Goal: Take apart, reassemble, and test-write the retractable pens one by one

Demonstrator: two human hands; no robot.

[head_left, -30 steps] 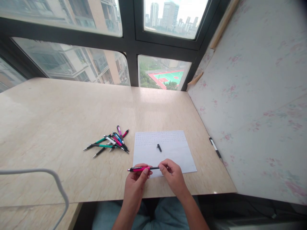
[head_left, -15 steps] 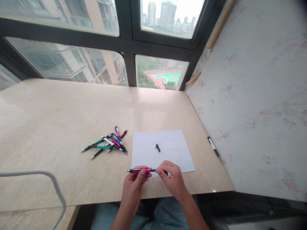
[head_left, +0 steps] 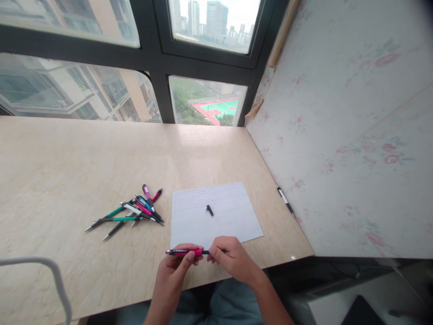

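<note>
A pink and black pen [head_left: 184, 252] lies level, held across both hands just over the near edge of the paper. My left hand [head_left: 174, 271] is closed around its pink barrel, thumb on top. At the dark right end, my right hand [head_left: 233, 260] pinches with thumb and fingers, which hide the tip. Beyond the hands is a white sheet of paper [head_left: 216, 228] with rows of faint handwriting along its top. On that sheet rests a small black piece [head_left: 210, 210], which looks like a pen cap or clip part.
Left of the paper, several pens [head_left: 135, 211] in green, pink, blue, white and purple lie in a loose pile. A white and black pen [head_left: 286, 201] lies along the wall [head_left: 338, 158]. A grey cable [head_left: 56, 275] curves at the lower left. Windows stand behind the marble-patterned tabletop [head_left: 101, 158].
The view has turned a little to the right, so everything appears shifted left. Both hands keep hold of the pink pen, now slightly nearer the table's front edge. The pile and black piece stay put.
</note>
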